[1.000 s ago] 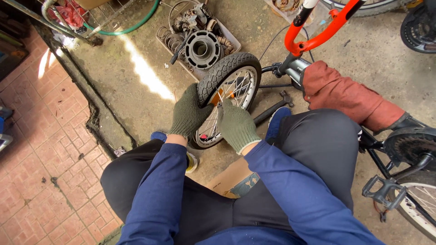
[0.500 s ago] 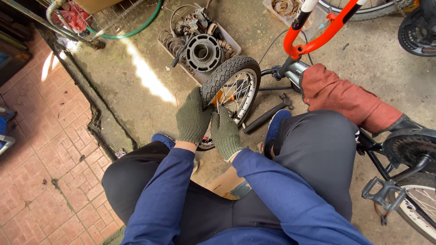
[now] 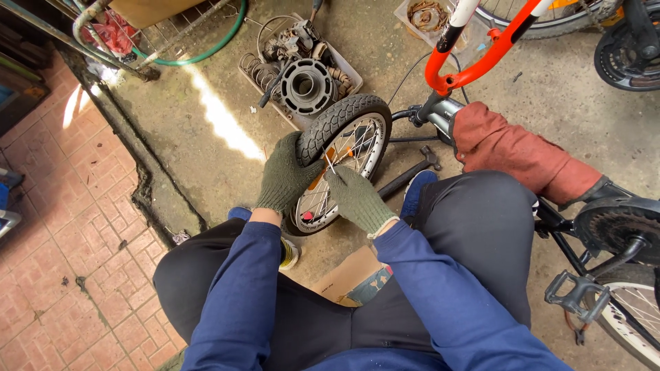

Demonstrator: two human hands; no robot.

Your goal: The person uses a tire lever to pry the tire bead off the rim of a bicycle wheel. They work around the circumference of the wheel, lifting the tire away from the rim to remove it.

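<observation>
Left hand [image 3: 285,175], green knit glove, wrapped over the tyre edge of the small bicycle wheel [image 3: 342,159] — fingers closed on the rubber. Wheel stands tilted on the concrete, right between both hands, just in front of the person's knees. Right hand [image 3: 357,198], same glove, just right of the left-hand grip, fingertips pinched together on a thin spoke [image 3: 328,163] near the rim. Above the grip: tray of metal parts [image 3: 302,75]. Right of the grip — orange bike frame [image 3: 481,58], rust-red cloth [image 3: 522,154] draped on it, black pedal [image 3: 574,295] further right and lower. Cardboard piece [image 3: 350,278] below the hands, between the legs.
</observation>
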